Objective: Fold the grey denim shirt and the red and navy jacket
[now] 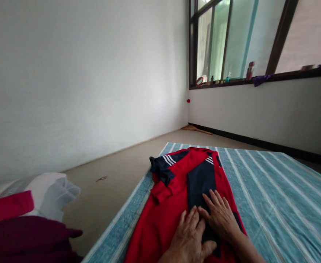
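Red garment (167, 212) under slightly spread fingers (214, 197).

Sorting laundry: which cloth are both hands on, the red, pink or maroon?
The red-and-navy garment, beneath both; the pink cloth and maroon cloth lie apart, at picture left, untouched.

I note a red fabric garment (160, 215) with navy panels and parallel white stripes, from my remote station I log a teal-blue cloth sheet (289, 204) banded in white, plain maroon cloth (26, 237), plain crimson folded cloth (10, 206), white wall (89, 80).
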`<state>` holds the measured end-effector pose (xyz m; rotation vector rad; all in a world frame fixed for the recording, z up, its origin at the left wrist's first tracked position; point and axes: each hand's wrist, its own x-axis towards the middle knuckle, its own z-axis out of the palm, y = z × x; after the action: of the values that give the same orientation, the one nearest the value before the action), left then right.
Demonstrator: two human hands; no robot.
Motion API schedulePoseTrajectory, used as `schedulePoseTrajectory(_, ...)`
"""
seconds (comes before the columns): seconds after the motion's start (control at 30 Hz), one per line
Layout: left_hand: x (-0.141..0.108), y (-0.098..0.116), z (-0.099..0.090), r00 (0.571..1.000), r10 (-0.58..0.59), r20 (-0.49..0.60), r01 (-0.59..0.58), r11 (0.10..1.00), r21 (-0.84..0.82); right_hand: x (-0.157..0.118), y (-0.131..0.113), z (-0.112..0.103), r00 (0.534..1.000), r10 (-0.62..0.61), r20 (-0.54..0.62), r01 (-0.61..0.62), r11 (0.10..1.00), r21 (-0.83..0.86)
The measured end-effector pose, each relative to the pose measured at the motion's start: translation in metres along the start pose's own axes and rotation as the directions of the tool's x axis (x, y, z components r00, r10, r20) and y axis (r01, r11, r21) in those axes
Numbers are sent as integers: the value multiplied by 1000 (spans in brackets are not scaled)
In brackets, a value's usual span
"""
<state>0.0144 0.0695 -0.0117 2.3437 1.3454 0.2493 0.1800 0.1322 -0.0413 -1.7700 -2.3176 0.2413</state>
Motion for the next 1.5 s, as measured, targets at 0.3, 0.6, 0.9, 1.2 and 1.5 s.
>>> schedulePoseTrajectory(0.3, 7, -9, 7, 999, 3, 35, -5, 999, 54, 0, 2, 0, 1000, -5, -21, 5, 1000, 1)
schedulePoseTrajectory(0.6, 14, -8, -1, 998, -1, 58, -9, 984, 179, 4, -3, -14, 999, 28, 31, -31, 996, 86)
schedulePoseTrajectory(0.9, 13, -8, 2, 998, -27, 49, 19, 985, 169, 4, -4, -20, 998, 35, 48, -40, 993, 114)
schedulePoseTrajectory(1.2, 11, -12, 10, 1000, -20, 22, 16, 984, 178, 4, -4, -22, 999, 33, 39, -37, 993, 114)
schedulePoseTrajectory(1.5, 10, -10, 6, 999, 41, -15, -37, 979, 200, 3, -3, -22, 999, 26, 42, -31, 991, 133)
